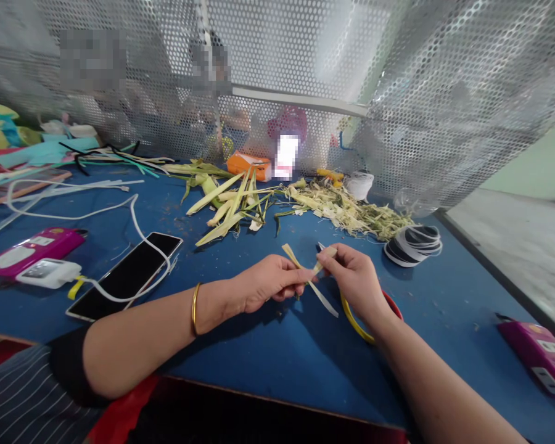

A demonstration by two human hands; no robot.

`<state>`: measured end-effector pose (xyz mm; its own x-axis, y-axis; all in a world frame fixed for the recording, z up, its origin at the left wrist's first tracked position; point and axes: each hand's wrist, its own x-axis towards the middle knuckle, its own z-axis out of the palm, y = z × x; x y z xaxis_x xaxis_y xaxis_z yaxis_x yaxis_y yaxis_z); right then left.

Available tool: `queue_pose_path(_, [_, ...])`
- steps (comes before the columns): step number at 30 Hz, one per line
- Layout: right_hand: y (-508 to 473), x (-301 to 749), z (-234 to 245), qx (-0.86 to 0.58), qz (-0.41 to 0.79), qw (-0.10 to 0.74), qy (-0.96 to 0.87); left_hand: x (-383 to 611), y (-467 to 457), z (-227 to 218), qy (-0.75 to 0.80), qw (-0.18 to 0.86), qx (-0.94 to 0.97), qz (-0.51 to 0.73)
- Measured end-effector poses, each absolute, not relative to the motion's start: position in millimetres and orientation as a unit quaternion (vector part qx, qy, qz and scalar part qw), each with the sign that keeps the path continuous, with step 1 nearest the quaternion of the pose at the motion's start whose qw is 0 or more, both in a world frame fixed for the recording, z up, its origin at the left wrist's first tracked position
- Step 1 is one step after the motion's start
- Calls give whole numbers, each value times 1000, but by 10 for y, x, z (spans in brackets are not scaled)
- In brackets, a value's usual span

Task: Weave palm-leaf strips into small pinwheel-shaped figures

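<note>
My left hand (284, 280) pinches pale, dry plant strips that look like corn husk. The husk strips (327, 302) cross at its fingertips, one end pointing up and another hanging down to the right. Close beside it, my right hand (354, 271) is closed on a short folded piece of the husk (324, 259) between thumb and fingers. Under the right wrist lies a yellow and red loop (357, 325), partly hidden. A grey pointed tip (320, 246) shows just past the right fingers; it may belong with the loop, like scissors.
Beyond my hands lie long husk leaves (229, 209) and a shredded husk pile (351, 206). A black-and-white coil (412, 245) sits at right. At left are a phone (134, 271), a white cable (136, 216) and a purple device (41, 250). A perforated screen (277, 68) stands behind.
</note>
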<state>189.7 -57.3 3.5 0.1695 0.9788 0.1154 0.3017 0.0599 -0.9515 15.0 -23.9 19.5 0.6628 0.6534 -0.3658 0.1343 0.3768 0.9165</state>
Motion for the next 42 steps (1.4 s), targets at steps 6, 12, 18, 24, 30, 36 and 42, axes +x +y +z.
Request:
queue_pose_path(6, [-595,1919,110,-611,236,506,-561,150,-224,223,388,720,547,180])
queue_pose_path(12, [-677,1808,192,-537,471,394,-578,145,-285,217,349,692,618,131])
queue_pose_path(18, [-693,1747,129,-554,461,479,-501,144,-296,198,343,683,629,143])
queue_pose_path(24, [-664,1715,52,-575,402,532,-474,118,-268,237,328,690,634,122])
queue_pose_path(30, [-592,1856,105,-589,312,564,-488,138,-236,204,377,708,573,168])
queue_pose_path(36, [-597,1946,133,-600,302,424,-608,121,-133,179,411,725,491,253])
queue_pose_path(42, [-599,1883,6,-586,314,334,-668,150,-143,163,439,698,499,266])
